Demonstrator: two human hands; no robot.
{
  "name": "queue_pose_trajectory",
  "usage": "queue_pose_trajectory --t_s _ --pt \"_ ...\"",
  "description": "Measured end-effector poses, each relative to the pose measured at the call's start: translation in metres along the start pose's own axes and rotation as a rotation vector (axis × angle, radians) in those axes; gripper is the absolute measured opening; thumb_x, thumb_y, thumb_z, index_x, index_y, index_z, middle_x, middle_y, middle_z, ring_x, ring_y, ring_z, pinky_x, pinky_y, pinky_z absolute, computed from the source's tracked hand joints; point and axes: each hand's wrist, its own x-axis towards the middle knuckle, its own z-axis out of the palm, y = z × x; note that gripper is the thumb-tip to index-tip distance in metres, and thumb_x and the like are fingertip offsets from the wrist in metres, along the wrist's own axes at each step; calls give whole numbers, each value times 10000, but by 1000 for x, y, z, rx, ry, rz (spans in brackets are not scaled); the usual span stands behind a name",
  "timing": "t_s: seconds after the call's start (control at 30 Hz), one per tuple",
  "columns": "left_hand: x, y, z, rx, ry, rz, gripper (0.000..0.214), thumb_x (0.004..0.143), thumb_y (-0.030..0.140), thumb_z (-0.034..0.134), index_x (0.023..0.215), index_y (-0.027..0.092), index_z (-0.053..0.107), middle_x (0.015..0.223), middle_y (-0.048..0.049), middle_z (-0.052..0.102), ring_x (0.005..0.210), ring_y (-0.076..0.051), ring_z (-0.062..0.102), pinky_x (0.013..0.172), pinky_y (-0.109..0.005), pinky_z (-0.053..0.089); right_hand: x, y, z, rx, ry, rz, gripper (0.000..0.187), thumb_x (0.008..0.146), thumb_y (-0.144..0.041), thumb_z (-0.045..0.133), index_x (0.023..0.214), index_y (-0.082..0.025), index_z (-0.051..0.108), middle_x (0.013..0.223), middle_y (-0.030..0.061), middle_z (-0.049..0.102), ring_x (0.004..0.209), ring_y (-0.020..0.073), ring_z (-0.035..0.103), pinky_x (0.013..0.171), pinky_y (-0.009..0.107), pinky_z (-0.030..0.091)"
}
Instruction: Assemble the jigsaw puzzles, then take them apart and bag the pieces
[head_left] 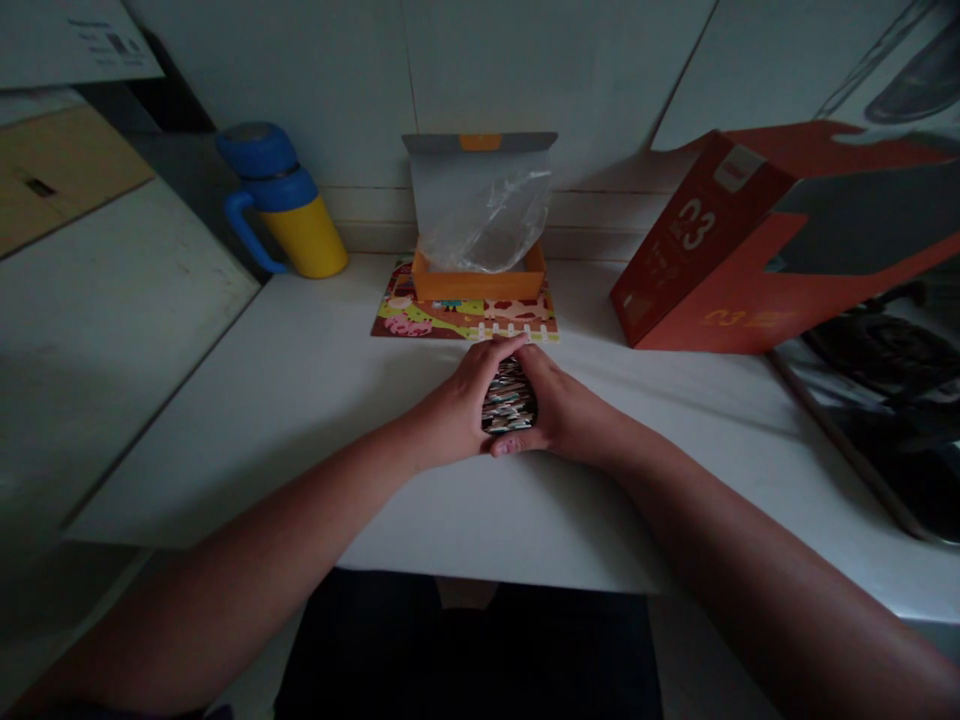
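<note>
Between my two hands, over the white counter, is a stack of thin flat pieces (510, 398), its dark and pale edges showing unevenly. My left hand (469, 405) wraps the stack's left side. From the right, my right hand (559, 405) closes round it, with the thumb along the near edge. The fingertips of both hands meet at the far side. Just beyond them lies a colourful farm picture sheet (405, 322), showing animals and a white fence. An orange box (480, 287) with its lid raised stands on the sheet, holding a crumpled clear plastic bag (487, 230).
A blue and yellow flask (304, 235) stands at the back left, beside a white cabinet (112, 290). On the right a large red-orange box (697, 270) leans over the counter (300, 380). A dark stove (885, 400) borders the right side. Tiled wall rises behind.
</note>
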Motion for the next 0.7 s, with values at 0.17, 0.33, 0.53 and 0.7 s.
queue_pose_trajectory --t_s 0.17,0.33,0.53,0.7 --pt "1 2 -5 9 18 15 1158 717 199 948 1654 334 280 1653 -179 416 1525 -421 442 1291 -688 357 2 -5 -1 -12 61 -26 1174 651 -728 939 1572 -186 454 1451 225 600 1354 447 581 1169 603 481" --pt "-1 -3 -2 24 18 35 1235 705 259 981 1678 326 224 1684 -199 364 1547 -435 408 1299 -697 340 -2 -4 3 -39 22 -13 1312 650 -758 924 1665 -190 318 1565 252 512 1461 468 497 1231 626 424" --pt "0 -8 4 33 -16 24 1314 678 239 1003 1700 286 178 1696 -229 321 1590 -442 339 1328 -684 290 -3 3 8 -55 -21 -41 1403 668 -782 898 1707 -148 200 1637 299 426 1549 477 399 1261 635 382" --pt "1 -5 0 12 -58 16 1448 640 393 1044 1726 330 88 1737 -229 256 1604 -479 306 1294 -742 303 0 -3 4 -17 -42 0 1278 738 -732 883 1688 -162 246 1582 283 509 1444 455 528 1188 624 464"
